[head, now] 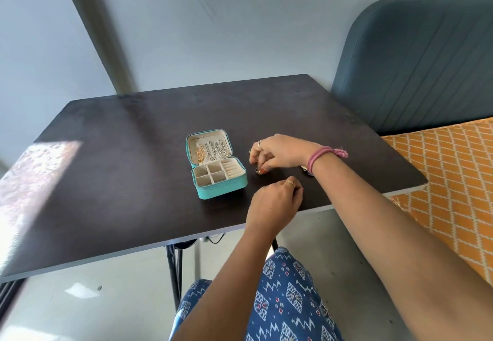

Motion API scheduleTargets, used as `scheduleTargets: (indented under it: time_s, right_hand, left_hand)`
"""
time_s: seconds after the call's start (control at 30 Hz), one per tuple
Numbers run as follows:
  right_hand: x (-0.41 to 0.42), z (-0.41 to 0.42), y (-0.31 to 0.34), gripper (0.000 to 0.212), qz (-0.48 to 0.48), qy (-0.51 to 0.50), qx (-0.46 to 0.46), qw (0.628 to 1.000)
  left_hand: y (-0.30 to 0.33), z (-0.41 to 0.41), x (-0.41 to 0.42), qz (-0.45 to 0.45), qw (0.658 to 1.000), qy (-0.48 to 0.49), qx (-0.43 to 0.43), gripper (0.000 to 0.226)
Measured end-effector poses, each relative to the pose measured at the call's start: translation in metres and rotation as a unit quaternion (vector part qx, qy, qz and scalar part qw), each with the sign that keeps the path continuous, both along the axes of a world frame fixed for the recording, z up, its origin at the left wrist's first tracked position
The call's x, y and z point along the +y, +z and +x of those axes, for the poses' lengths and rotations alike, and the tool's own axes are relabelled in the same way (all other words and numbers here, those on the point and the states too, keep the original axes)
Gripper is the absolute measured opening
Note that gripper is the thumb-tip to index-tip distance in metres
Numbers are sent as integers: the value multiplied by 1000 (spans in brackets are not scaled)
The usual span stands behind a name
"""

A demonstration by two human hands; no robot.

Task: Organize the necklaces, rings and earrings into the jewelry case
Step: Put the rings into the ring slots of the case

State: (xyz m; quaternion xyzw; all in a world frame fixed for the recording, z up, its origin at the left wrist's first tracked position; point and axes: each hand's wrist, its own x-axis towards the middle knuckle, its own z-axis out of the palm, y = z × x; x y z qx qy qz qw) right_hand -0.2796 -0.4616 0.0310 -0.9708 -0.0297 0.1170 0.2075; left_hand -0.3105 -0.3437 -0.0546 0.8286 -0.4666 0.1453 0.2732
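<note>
Head view, case: teal jewelry case (219, 178) open on desk (106, 154), necklaces (213, 151) hung in lid.
Right hand (277, 152): fingertips pinching small ring (258, 172) just beside case.
Left hand (274, 202): curled; contents untellable.
Handling: light, hard, slippery; pinch by band.

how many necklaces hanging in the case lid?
3, side by side in the open lid: gold necklace left, silver chain middle, chunkier silver chain right. Overlaps could hide more.

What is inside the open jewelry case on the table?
In the lid of the jewelry case, three necklaces hang: one gold necklace and two silver necklaces. The square compartments and the ring rolls look empty. The deepest corners are hidden by the walls.
</note>
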Motion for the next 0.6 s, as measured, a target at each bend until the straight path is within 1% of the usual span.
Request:
scheduleTargets:
  time_s: [0.1,0.17,0.23,0.3,0.4,0.47,0.53,0.6]
  right_hand:
    - [-7,-7,5,29,43,-27,-35,998]
    - [-16,-15,10,27,74,-64,-86,992]
    - [-28,-28,12,24,80,-102,-156,979]
    - [-40,-44,8,21,102,-145,-235,956]
    - [-56,-72,-10,17,165,-230,-321,904]
    - [-66,-89,-27,16,200,-278,-331,879]
    - [-75,-100,-45,18,229,-304,-312,870]
    - [-79,-104,-60,15,244,-315,-302,866]
  left_hand:
    - [2,0,1,5,1000,5,-1,12]
    - [5,-1,2,21,1000,0,14,14]
    - [6,0,1,36,999,-5,39,18]
    - [6,1,0,55,997,0,51,21]
    - [8,2,-2,70,995,14,68,23]
    - [8,2,-5,73,993,30,84,28]
    - [10,2,-7,84,991,44,93,33]
    - [12,2,-10,99,988,58,99,37]
